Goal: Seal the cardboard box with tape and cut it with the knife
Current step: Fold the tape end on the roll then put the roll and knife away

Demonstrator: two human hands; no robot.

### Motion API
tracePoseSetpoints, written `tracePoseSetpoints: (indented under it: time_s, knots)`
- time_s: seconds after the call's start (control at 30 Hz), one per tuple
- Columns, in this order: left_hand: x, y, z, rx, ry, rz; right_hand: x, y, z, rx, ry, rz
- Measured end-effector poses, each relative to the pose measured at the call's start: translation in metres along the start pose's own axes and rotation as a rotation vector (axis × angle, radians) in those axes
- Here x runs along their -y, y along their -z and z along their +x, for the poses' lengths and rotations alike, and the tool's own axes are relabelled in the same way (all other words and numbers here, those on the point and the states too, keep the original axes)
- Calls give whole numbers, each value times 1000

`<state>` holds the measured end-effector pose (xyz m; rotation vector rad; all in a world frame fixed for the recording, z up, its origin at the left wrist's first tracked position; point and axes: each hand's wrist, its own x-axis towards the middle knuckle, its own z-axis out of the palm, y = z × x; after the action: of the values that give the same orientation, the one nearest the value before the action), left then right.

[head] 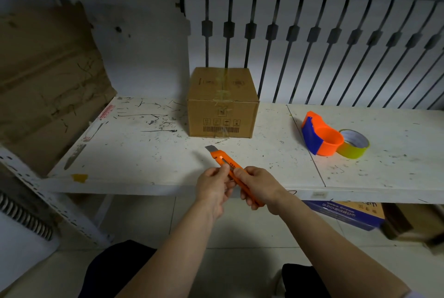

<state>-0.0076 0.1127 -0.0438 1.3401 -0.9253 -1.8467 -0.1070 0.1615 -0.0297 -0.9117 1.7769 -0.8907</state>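
Both hands' grip (230, 183) around knife (225, 160)

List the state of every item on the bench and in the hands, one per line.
Brown cardboard box: closed, taped along the top.
Orange utility knife: blade extended, held in both hands.
Yellow tape roll: lying flat, untouched.
Orange-and-blue tape dispenser: resting beside the roll.

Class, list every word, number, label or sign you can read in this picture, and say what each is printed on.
Nothing can be quoted with certainty.
Cardboard box: a row of handling pictograms and a barcode, digits too small to read.
Blue carton under the table: white lettering, too blurred.
Table: a red stamp near its left edge and black pen scribbles, illegible.
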Motion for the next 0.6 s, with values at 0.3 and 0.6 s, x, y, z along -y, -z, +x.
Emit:
tracePoseSetpoints:
  time_s: [0.3, 0.6]
  knots:
    - [1, -7, 6, 15, 18, 54, -6, 3, 7, -113, 20, 5]
    - [7, -7, 16, 10, 31, 119, -18, 11, 18, -180, -13, -13]
